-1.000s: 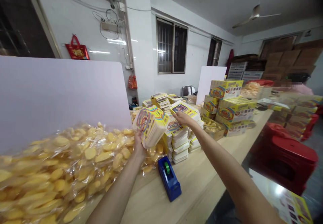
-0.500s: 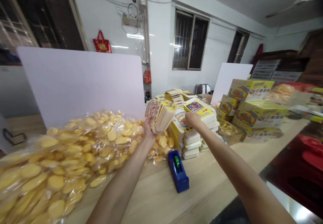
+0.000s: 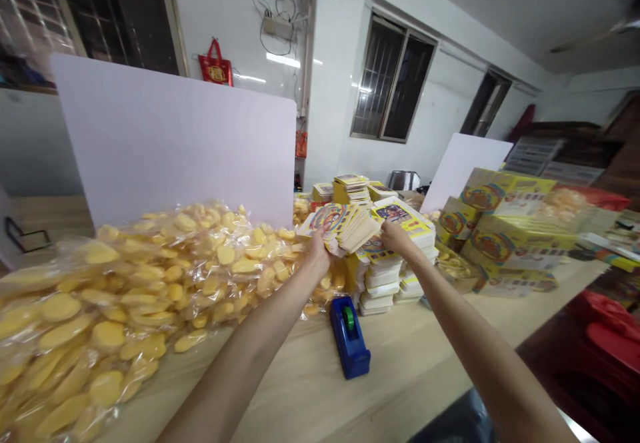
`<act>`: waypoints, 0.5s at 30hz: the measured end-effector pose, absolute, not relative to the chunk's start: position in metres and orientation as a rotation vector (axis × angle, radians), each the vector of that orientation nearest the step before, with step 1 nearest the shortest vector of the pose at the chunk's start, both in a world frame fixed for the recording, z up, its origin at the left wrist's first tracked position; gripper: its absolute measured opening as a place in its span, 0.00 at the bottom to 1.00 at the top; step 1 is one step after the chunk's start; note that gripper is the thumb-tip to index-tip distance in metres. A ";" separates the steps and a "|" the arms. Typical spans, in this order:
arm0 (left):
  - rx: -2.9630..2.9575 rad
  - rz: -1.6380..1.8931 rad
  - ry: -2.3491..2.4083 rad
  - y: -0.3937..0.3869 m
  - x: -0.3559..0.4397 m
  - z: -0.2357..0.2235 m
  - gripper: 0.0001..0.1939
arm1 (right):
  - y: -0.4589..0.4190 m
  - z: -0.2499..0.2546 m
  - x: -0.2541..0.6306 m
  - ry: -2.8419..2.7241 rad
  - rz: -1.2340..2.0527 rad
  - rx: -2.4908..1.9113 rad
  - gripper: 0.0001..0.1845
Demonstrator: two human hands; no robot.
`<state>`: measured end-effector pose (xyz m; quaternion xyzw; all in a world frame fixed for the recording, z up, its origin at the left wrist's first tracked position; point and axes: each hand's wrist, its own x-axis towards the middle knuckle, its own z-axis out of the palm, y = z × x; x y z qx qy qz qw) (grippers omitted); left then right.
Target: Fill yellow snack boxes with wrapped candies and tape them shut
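Observation:
My left hand (image 3: 319, 254) is closed around a fanned stack of flat yellow printed cartons (image 3: 341, 223), held up above the bench. My right hand (image 3: 395, 235) rests on top of the tall piles of the same flat cartons (image 3: 387, 276), fingers curled on the top sheet; it is close to the right end of the held stack. Whether it grips a carton I cannot make out. A blue tape dispenser (image 3: 350, 338) lies on the wooden bench (image 3: 310, 396) between my forearms.
A big clear bag of yellow pieces (image 3: 130, 290) fills the bench's left side. White divider boards (image 3: 170, 143) stand behind it. Made-up yellow boxes (image 3: 505, 223) are stacked at the right, with more carton piles (image 3: 350, 190) behind. Red stools (image 3: 605, 323) stand beside the bench.
My left hand tipped the carton stack from upright to flatter and brought it right, toward my right hand on the piles. The camera turned left.

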<state>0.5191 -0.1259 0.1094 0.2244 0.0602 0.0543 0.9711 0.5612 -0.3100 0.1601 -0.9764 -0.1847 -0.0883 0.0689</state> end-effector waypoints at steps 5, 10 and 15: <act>0.427 0.132 0.108 -0.124 0.530 0.111 0.18 | -0.313 0.146 0.547 -0.576 -0.273 -2.897 0.18; 0.407 0.099 0.092 -0.127 0.540 0.115 0.18 | -0.313 0.149 0.557 -0.580 -0.233 -2.863 0.18; 0.376 0.099 0.041 -0.130 0.543 0.117 0.19 | -0.318 0.151 0.566 -0.579 -0.193 -2.831 0.19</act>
